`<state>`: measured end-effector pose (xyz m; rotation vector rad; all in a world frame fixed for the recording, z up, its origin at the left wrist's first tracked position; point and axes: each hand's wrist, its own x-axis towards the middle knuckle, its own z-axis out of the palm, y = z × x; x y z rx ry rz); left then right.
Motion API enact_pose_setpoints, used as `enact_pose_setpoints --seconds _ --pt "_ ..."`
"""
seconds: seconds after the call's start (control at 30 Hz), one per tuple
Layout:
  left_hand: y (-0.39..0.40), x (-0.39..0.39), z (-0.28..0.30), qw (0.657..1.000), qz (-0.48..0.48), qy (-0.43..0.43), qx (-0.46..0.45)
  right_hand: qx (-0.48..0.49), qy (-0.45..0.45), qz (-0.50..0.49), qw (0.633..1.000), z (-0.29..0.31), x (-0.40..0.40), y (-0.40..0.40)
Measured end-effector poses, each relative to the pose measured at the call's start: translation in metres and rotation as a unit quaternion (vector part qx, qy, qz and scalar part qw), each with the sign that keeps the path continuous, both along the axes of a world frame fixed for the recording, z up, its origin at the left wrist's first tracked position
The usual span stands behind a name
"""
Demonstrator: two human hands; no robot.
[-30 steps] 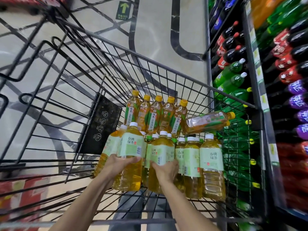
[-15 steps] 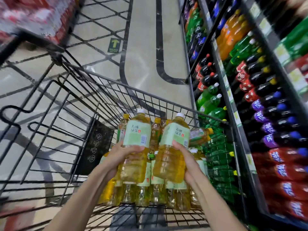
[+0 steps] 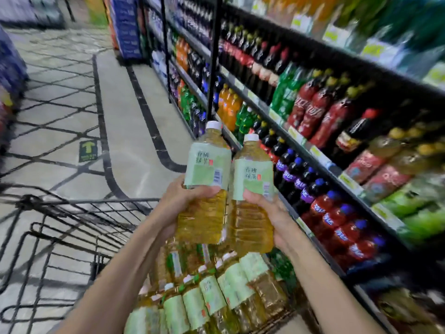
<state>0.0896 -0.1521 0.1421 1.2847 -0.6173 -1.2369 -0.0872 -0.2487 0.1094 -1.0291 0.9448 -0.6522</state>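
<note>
I hold two large bottles of yellow-green tea with pale green labels and white caps, upright and side by side, above a black wire shopping cart (image 3: 72, 213). My left hand (image 3: 178, 203) grips the left bottle (image 3: 204, 179) around its middle. My right hand (image 3: 269, 213) grips the right bottle (image 3: 252, 196) from its right side. The two bottles touch each other. Below them, several more tea bottles of the same kind (image 3: 212, 297) stand packed in the cart.
A long drinks shelf (image 3: 325, 162) runs along the right, filled with red, purple, green and orange soda bottles. A tiled aisle floor (image 3: 72, 116) with dark lines and a green arrow sticker (image 3: 88, 150) stretches ahead. Stacked goods stand at the far left.
Both hands have lifted a bottle each out of the cart and raised them higher, and my view has swung up and to the right toward the shelf.
</note>
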Motion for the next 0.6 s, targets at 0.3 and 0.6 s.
enact_pose_setpoints --seconds 0.3,0.6 --pt "-0.026 -0.06 0.059 0.987 -0.144 -0.011 -0.07 -0.114 -0.011 -0.124 0.986 0.076 -0.08 0.033" --pt "-0.021 -0.177 0.082 0.955 -0.282 -0.012 -0.096 -0.136 0.005 -0.3 0.944 0.114 -0.215 0.119"
